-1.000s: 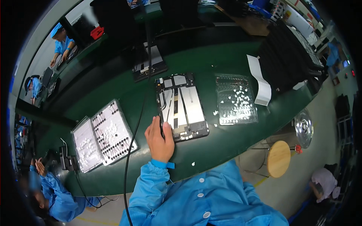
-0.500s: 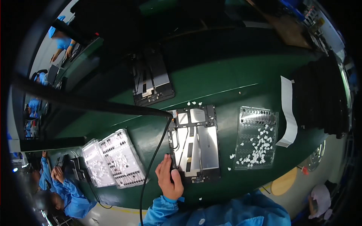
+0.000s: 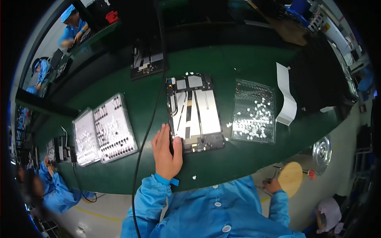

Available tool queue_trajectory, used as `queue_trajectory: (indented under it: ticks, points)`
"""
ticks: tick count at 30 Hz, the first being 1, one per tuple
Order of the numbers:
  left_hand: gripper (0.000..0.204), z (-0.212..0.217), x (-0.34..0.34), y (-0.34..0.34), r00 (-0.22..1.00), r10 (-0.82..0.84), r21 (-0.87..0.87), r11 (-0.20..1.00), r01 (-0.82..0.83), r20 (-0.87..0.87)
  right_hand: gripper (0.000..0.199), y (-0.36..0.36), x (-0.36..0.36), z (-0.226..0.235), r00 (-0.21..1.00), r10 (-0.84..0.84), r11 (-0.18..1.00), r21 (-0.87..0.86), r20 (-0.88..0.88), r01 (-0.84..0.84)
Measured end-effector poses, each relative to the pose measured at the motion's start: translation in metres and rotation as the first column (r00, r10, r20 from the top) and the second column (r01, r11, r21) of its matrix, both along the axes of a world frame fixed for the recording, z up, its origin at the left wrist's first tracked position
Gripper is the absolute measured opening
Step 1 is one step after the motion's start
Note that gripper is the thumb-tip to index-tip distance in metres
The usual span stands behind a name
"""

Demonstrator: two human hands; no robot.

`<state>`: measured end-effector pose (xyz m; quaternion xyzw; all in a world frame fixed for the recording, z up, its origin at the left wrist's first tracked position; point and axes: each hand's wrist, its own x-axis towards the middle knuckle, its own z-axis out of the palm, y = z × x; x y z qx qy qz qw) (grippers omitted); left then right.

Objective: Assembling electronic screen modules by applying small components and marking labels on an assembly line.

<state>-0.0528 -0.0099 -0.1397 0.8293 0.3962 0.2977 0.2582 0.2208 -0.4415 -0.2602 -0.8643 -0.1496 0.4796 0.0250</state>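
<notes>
An opened tablet (image 3: 206, 115) lies on the green table, its silver inner plates, dark frame and flat cables exposed. Against its lower left edge rests my left hand (image 3: 167, 156), fingers stretched along the side and thumb at the corner; the hand is open. My right hand (image 3: 273, 185) is low on the right, off the table and beside the round wooden stool seat (image 3: 291, 180). Its fingers are curled at a small dark thing too unclear to name. A clear plastic tray (image 3: 254, 111) with many small white pieces stands right of the tablet.
White trays (image 3: 115, 129) with small black-tipped parts lie at the left. A second opened tablet (image 3: 147, 65) is at the back. A black cable (image 3: 149, 131) crosses the table. A white paper strip (image 3: 286, 95) lies beside black material at the right. Co-workers sit at the left.
The view has shifted, so the table's things sit higher in it. My right hand has come into view by the stool. My left hand stays at the tablet's edge.
</notes>
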Motion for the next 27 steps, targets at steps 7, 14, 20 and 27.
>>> queue_trajectory:
  ticks: [7,14,20,27]
  points:
    - [0.047,-0.002,0.01,-0.01,0.998,-0.04,-0.029,0.999,0.042,0.057,0.018,0.12,-0.002,0.238,0.951,-0.251,0.674,0.738,0.182,0.036]
    - [0.046,0.002,0.004,-0.01,0.997,-0.045,-0.034,0.998,0.047,0.065,0.038,0.39,0.041,0.215,0.777,0.229,0.546,0.584,0.586,-0.601]
    - [0.047,0.007,0.001,-0.006,0.996,-0.047,-0.068,0.996,0.052,0.069,0.039,0.463,0.037,0.195,0.755,0.387,0.686,0.381,0.53,-0.62]
    - [0.046,0.009,0.001,-0.004,0.997,-0.063,-0.079,0.995,0.067,0.048,0.035,0.476,0.052,0.188,0.694,0.457,0.616,0.365,0.557,-0.698]
